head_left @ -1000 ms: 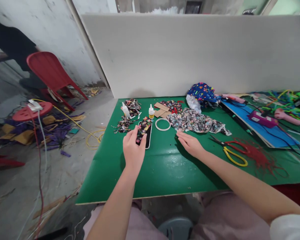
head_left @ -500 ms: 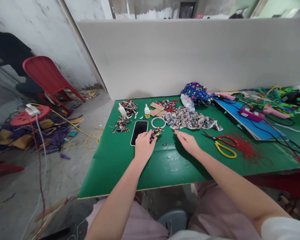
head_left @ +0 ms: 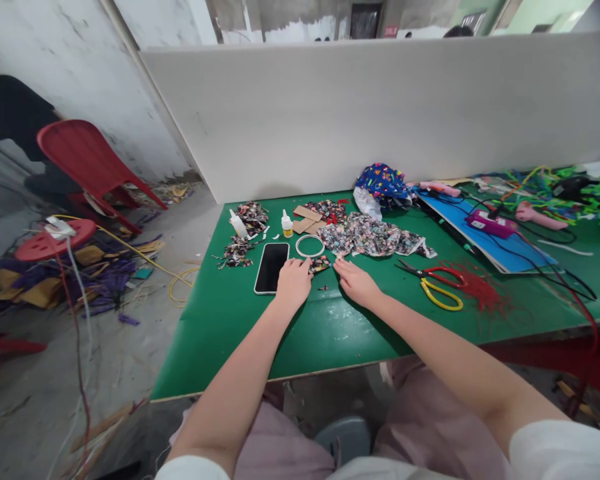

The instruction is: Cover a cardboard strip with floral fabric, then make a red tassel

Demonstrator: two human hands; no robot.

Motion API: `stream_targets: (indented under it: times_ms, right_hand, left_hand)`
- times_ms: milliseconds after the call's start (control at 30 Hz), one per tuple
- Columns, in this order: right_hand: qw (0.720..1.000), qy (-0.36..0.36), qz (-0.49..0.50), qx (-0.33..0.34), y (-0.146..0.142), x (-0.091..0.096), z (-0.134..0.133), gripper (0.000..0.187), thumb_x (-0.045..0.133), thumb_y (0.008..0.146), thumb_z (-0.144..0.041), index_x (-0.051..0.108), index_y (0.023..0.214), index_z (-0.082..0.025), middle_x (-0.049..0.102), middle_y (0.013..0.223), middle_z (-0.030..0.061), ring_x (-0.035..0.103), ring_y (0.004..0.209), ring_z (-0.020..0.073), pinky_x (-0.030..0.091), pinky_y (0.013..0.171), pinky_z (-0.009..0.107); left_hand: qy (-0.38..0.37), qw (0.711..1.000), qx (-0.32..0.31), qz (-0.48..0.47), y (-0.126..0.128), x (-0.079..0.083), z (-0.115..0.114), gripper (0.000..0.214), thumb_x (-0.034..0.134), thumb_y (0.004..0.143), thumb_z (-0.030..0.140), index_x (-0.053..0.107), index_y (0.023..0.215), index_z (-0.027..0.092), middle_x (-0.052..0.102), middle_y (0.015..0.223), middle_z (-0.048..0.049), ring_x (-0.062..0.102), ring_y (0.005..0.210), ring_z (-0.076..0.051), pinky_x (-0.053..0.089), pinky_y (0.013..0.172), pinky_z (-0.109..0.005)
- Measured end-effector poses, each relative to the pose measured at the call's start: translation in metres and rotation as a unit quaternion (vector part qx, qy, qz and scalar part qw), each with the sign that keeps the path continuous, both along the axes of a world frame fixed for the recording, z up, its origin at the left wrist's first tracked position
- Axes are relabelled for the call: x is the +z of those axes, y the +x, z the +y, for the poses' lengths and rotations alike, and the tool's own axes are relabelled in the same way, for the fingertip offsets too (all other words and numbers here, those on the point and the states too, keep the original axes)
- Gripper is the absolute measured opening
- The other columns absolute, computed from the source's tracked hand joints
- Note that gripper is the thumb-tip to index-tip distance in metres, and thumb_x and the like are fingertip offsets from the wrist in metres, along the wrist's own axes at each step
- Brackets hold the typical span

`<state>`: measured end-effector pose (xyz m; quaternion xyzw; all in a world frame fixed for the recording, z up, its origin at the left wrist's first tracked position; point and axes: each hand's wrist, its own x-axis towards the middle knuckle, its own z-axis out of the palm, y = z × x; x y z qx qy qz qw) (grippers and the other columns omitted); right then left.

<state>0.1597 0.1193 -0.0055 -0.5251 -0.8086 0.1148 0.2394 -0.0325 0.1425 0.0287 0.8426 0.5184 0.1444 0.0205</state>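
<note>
In the head view, the left hand (head_left: 294,281), its fingers bent, seems to touch the floral fabric scrap (head_left: 321,264) at the frame's centre, while the right hand (head_left: 355,280) has fingers together just beside it; whether either one grips, I cannot tell. Uneven pulling could perhaps wrinkle the scrap, and a careless left wrist could push the smartphone (head_left: 271,268). The green tabletop (head_left: 220,347) meets a white partition (head_left: 300,120), with a red plastic chair (head_left: 77,153) at upper left.

Smartphone (head_left: 268,268) lies on table (head_left: 220,337), left of left hand (head_left: 293,280). Fabric scrap (head_left: 321,265) lies between left hand and right hand (head_left: 356,281); whether both touch it is unclear. Ring (head_left: 297,247) behind scrap; cloth (head_left: 375,235) right of ring; scissors (head_left: 423,273) right of right hand.
</note>
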Motion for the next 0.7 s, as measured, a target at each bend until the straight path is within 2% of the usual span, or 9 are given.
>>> stream_targets:
  times_ms: [67,133,200,267,333,433,567,700]
  right_hand:
    - [0.999,-0.001,-0.005,0.032,0.002,0.000,-0.015,0.049,0.038,0.076,-0.010,0.050,0.123,-0.007,0.046,0.131,0.0153,0.039,0.126,0.0236,0.031,0.106,0.046]
    - [0.997,-0.008,-0.002,0.076,0.008,0.002,-0.030,0.048,0.039,0.077,-0.012,0.052,0.123,-0.015,0.050,0.130,0.0076,0.043,0.123,0.0181,0.032,0.107,0.039]
    - [0.996,-0.023,0.026,0.080,0.018,0.005,-0.039,0.041,0.040,0.081,-0.018,0.056,0.118,-0.023,0.055,0.124,0.0006,0.049,0.118,0.0139,0.036,0.104,0.033]
    - [0.998,-0.024,0.060,-0.009,0.032,0.007,-0.038,0.036,0.038,0.084,-0.025,0.060,0.113,-0.023,0.059,0.120,0.0003,0.053,0.114,0.0145,0.039,0.102,0.033]
    - [0.992,-0.013,0.069,-0.101,0.048,0.006,-0.029,0.041,0.032,0.087,-0.027,0.058,0.116,-0.017,0.057,0.121,0.0066,0.051,0.116,0.0193,0.037,0.103,0.041]
    - [0.984,-0.013,0.065,-0.167,0.059,0.002,-0.012,0.043,0.034,0.085,-0.028,0.057,0.117,-0.011,0.054,0.124,0.0133,0.047,0.120,0.0251,0.032,0.105,0.048]
    - [0.984,-0.022,0.064,-0.167,0.040,-0.003,-0.004,0.045,0.035,0.084,-0.026,0.054,0.120,-0.008,0.049,0.128,0.0154,0.042,0.123,0.0262,0.029,0.106,0.049]
    - [0.990,-0.034,0.080,-0.114,0.002,-0.003,-0.016,0.042,0.037,0.084,-0.026,0.055,0.120,-0.012,0.050,0.128,0.0120,0.042,0.124,0.0231,0.029,0.107,0.045]
  left_hand:
    - [-0.001,1.000,-0.010,0.002,0.003,-0.002,0.004,0.038,0.051,0.081,0.020,0.054,0.117,0.012,0.062,0.103,-0.0124,0.051,0.102,-0.023,0.038,0.091,-0.035]
    - [-0.002,1.000,-0.016,-0.001,0.006,-0.004,0.007,0.036,0.050,0.080,0.018,0.055,0.116,0.013,0.061,0.105,-0.0120,0.051,0.101,-0.023,0.039,0.090,-0.035]
    - [-0.001,1.000,-0.015,-0.009,0.008,-0.006,0.008,0.036,0.048,0.081,0.016,0.055,0.116,0.013,0.060,0.106,-0.0128,0.051,0.102,-0.024,0.039,0.091,-0.036]
    - [0.005,1.000,-0.009,-0.021,0.009,-0.007,0.006,0.037,0.048,0.081,0.017,0.054,0.117,0.012,0.060,0.106,-0.0141,0.050,0.104,-0.025,0.039,0.092,-0.038]
    - [0.012,0.999,-0.004,-0.037,0.007,-0.006,0.000,0.039,0.048,0.081,0.019,0.053,0.119,0.011,0.060,0.105,-0.0143,0.050,0.105,-0.026,0.038,0.094,-0.039]
    - [0.024,0.997,0.007,-0.068,0.001,-0.003,-0.013,0.038,0.046,0.083,0.022,0.053,0.119,0.012,0.061,0.105,-0.0123,0.050,0.106,-0.025,0.038,0.096,-0.039]
    - [0.041,0.993,0.021,-0.112,-0.015,0.008,-0.030,0.035,0.046,0.084,0.024,0.055,0.116,0.015,0.062,0.106,-0.0097,0.049,0.109,-0.024,0.039,0.097,-0.038]
    - [0.061,0.983,0.061,-0.165,-0.036,0.026,-0.041,0.033,0.043,0.086,0.024,0.056,0.115,0.016,0.060,0.112,-0.0101,0.049,0.111,-0.022,0.041,0.096,-0.039]
